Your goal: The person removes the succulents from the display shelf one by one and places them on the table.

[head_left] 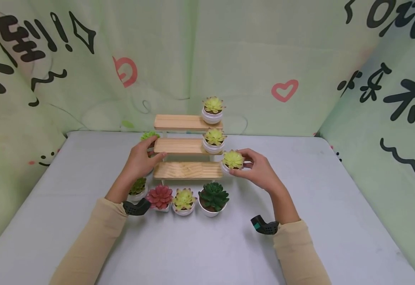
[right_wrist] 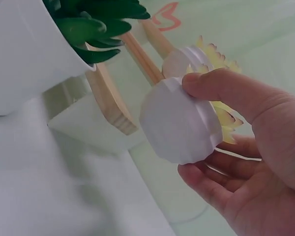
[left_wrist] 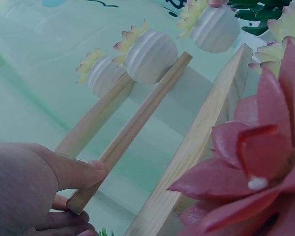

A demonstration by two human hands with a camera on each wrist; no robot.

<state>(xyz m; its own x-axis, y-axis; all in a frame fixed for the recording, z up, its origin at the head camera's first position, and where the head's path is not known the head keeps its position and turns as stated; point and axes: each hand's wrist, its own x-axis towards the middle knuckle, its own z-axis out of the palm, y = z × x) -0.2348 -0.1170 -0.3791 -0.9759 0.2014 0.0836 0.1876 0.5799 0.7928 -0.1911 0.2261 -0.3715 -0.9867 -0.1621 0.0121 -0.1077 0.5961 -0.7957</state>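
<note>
A three-step wooden plant stand stands at the middle of the table. My left hand pinches the left end of its middle board, thumb on top and fingers below. My right hand holds a yellow-green potted succulent just off the right end of the lowest board. In the right wrist view, thumb and fingers grip its white ribbed pot. One similar succulent sits on the right end of the top board, another on the middle board.
In front of the stand are a red succulent, a yellow-green one and a dark green one. Another green plant stands beside my left wrist, and one more shows partly behind my left hand. A printed curtain hangs behind the table.
</note>
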